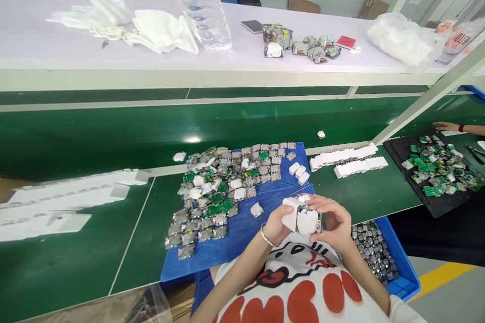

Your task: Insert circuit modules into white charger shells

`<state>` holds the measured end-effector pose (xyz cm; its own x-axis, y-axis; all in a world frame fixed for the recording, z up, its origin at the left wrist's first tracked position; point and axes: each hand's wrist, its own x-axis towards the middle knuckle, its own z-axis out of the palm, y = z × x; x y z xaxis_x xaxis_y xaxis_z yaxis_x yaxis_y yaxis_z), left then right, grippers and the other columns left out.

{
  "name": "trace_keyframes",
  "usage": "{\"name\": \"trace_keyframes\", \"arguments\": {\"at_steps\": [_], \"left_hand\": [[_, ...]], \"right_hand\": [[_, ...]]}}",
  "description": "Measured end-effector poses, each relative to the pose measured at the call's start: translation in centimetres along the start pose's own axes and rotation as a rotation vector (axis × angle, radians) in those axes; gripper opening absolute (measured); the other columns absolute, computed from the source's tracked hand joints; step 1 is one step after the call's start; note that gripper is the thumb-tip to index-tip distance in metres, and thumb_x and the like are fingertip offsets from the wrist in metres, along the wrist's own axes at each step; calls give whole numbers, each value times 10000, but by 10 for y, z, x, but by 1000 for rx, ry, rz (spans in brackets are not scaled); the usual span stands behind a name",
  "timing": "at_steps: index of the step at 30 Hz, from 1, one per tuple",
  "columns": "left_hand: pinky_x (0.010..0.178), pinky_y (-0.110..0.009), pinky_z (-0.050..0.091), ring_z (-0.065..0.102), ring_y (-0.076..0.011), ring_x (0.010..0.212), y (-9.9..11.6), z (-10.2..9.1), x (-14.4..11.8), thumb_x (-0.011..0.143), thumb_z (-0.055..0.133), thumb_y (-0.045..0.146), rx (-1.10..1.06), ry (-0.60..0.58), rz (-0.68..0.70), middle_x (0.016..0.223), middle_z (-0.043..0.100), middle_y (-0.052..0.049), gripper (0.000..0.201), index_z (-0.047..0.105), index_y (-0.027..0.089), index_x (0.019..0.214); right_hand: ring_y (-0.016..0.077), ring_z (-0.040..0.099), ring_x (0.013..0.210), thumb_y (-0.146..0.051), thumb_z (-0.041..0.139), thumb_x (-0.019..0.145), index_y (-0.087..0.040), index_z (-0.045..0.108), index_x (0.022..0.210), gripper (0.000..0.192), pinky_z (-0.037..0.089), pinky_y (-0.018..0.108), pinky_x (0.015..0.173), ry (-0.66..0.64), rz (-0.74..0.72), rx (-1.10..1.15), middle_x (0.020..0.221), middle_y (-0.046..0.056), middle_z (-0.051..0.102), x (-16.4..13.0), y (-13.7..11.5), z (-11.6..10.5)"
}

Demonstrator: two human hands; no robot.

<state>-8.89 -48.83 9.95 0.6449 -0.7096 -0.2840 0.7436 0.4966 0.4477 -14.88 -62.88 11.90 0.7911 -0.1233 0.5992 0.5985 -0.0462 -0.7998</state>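
My left hand (279, 222) is closed around a white plastic housing (291, 216), held in front of my chest. In my right hand (335, 219) is a small circuit board (307, 221) with a white pad on its face, its edge against the housing's open side. Whether the board is partly inside the housing I cannot tell. Just beyond my hands, three white housings (299, 171) lie on a blue mat (273, 242). To the left, many circuit boards (215, 192) with grey and white pads cover the mat, and one padded board (256, 210) lies apart.
Rows of white housings (348, 156) stand right of the mat, more (68, 197) at left. A blue crate (411, 282) of boards sits low right. A co-worker's hand (447, 126) is beyond a black tray (401, 156). Overhead, a shelf (227, 78) holds a water bottle (206, 15).
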Motion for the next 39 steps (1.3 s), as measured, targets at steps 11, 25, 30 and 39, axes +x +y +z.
{"name": "trace_keyframes", "arguments": {"at_steps": [11,25,30,39], "left_hand": [[654,-309,463,628,-224,700,2,7,-5,586,666,262,40,-39,6,807,692,-100,356,668,88,897],[621,-299,422,575,-180,680,-6,14,-9,762,555,388,-161,-22,-166,814,667,-72,328,658,125,930],[546,-270,388,567,-175,644,-5,14,-10,765,553,384,-179,-13,-160,783,662,-67,307,658,129,900],[444,-234,328,527,-143,550,-6,15,-6,686,648,409,-184,-63,-145,730,652,-58,344,662,111,857]], "right_hand": [[253,653,946,-279,826,603,-252,620,1036,480,479,483,950,-56,8,-112,964,70,698,3,-7,-4],[199,604,868,-440,736,686,-239,671,995,374,499,312,714,17,238,-139,950,63,653,15,-1,8],[184,611,821,-466,745,663,-230,665,941,373,499,293,705,139,287,-11,898,54,663,15,-5,19],[212,616,895,-377,787,647,-249,675,986,379,502,337,754,149,259,43,955,66,669,13,-5,16]]}}
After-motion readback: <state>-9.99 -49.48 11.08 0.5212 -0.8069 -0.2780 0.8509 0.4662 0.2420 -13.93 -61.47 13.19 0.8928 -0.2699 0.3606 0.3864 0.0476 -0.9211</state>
